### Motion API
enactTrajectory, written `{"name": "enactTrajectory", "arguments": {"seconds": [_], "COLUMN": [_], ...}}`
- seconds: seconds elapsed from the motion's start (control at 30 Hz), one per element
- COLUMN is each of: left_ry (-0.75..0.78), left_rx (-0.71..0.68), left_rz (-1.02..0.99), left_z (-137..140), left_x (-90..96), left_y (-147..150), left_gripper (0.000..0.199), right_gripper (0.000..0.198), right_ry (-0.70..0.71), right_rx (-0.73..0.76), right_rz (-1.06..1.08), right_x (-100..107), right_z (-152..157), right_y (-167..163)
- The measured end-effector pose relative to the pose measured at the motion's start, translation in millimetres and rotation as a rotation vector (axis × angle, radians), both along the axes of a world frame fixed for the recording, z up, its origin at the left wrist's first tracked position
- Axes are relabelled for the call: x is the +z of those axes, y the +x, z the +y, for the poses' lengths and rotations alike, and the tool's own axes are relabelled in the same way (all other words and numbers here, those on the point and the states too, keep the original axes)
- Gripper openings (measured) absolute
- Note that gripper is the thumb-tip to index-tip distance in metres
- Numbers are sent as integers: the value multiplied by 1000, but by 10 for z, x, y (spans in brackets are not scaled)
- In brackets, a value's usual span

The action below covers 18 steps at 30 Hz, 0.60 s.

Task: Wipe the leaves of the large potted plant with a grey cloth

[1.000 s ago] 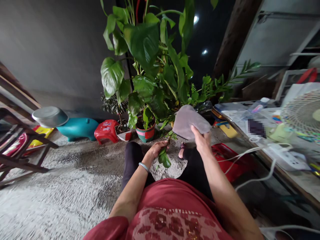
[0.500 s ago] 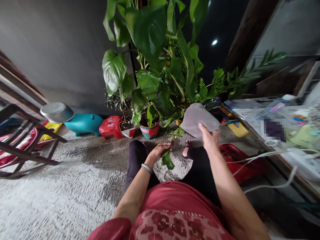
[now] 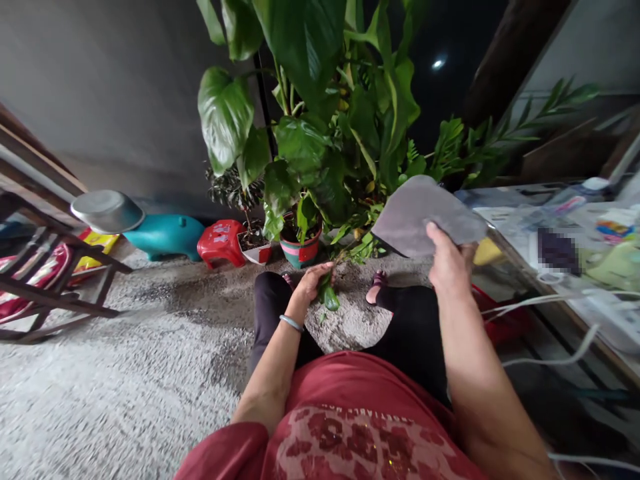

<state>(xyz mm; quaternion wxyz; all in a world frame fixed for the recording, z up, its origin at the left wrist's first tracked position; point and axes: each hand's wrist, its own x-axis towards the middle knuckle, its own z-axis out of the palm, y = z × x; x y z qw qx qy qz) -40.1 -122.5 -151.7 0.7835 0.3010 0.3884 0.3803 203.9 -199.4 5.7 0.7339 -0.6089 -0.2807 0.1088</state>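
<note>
Between my knees, my left hand [image 3: 316, 281] is closed around a leafy stem [image 3: 329, 298], whose green leaves hang below the fingers. A grey bracelet circles that wrist. My right hand [image 3: 450, 263] grips a flat grey sheet-like piece [image 3: 420, 212] with a rounded edge, thumb on top. I cannot tell what exactly this piece is. It is raised in front of the table's near corner and covers part of the greenery behind. Ahead of my feet, a large-leaved plant [image 3: 303, 143] rises from a striped pot [image 3: 300, 252].
A red stool [image 3: 221, 243], a teal animal-shaped seat [image 3: 163, 235] and a metal basin [image 3: 107, 210] line the wall. A wooden chair [image 3: 53, 280] stands at left. On the right, a cluttered table [image 3: 565, 293] carries a bottle [image 3: 583, 193] and white cables [image 3: 560, 300].
My right hand has moved right and slightly up with the grey piece, which has turned. My left hand has shifted slightly left and up, still holding the stem.
</note>
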Motion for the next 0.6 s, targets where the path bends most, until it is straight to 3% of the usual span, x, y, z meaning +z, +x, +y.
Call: {"name": "enactTrajectory", "arguments": {"seconds": [0.07, 0.17, 0.23, 0.3, 0.37, 0.47, 0.53, 0.6], "left_ry": [-13, -44, -70, -84, -81, -87, -98, -106], "left_rx": [-33, -73, -75, -66, -62, -89, -121, -132], "left_rz": [-30, 12, 53, 54, 33, 4, -14, -14], "left_z": [-83, -176, -188, -168, -139, -128, -150, -171], "left_x": [-39, -158, -228, -262, -267, -273, -297, -325], "left_y": [93, 199, 214, 197, 184, 219, 262, 283], "left_gripper": [21, 9, 7, 10, 14, 21, 23, 21], "right_gripper": [55, 48, 46, 48, 49, 48, 49, 47], "right_ry": [-129, -428, -493, -479, -454, -322, -246, -298], "right_rx": [136, 331, 418, 432, 338, 141, 108, 155], "right_rz": [-18, 1, 57, 139, 198, 172, 100, 45], "right_x": [-140, -570, -829, -944, -883, -594, -436, -416], "right_z": [66, -94, -299, -470, -539, -439, -302, -191], "right_y": [-189, -497, -575, -523, -401, -260, -262, -333]}}
